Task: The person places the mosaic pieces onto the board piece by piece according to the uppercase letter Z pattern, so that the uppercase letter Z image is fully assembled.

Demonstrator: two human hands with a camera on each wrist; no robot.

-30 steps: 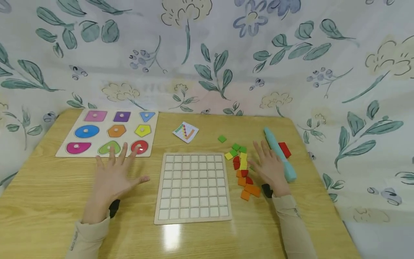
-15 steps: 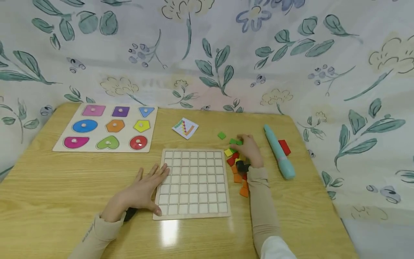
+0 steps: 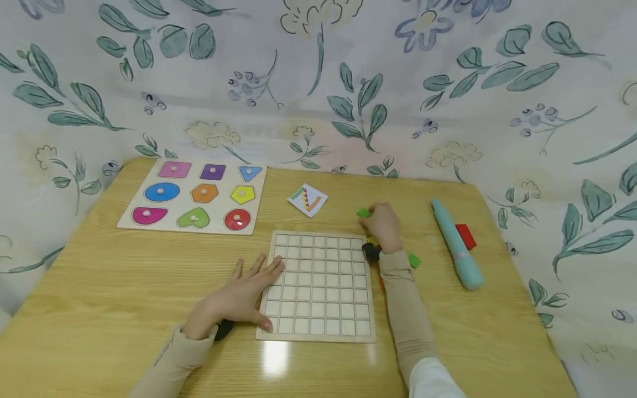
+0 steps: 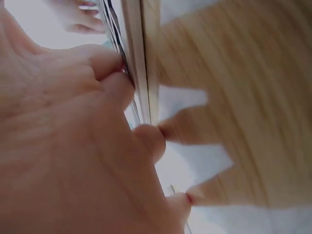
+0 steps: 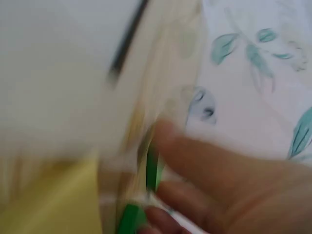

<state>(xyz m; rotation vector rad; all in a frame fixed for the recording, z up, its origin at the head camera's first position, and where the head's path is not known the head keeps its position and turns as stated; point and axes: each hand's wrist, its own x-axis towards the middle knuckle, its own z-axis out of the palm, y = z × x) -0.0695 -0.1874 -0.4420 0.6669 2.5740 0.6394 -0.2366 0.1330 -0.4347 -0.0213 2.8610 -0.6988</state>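
Spread fingers of my left hand (image 3: 236, 296) rest on the left edge of the wooden grid board (image 3: 318, 287), thumb at its lower left corner; the left wrist view shows this hand (image 4: 83, 136) at the board's edge (image 4: 141, 63). Beyond the board's upper right corner, my right hand (image 3: 384, 225) has bent fingers at a small green piece (image 3: 364, 213). In the right wrist view, blurred fingers (image 5: 195, 170) are beside green pieces (image 5: 152, 170), with a yellow piece (image 5: 58, 200) close by. Whether they pinch one is unclear. Hand and sleeve cover most coloured pieces.
A shape puzzle (image 3: 189, 207) lies at the back left, a small printed card (image 3: 307, 200) behind the board. Right of my forearm are a loose green piece (image 3: 415, 260), a light-blue stick-like object (image 3: 459, 246) and a red block (image 3: 466, 236). Patterned cloth (image 3: 318, 110) hangs behind.
My left hand has come right and down onto the board's edge. The right hand moved from right of the coloured pieces to the far green one, its spread fingers now bent. The view has shifted.
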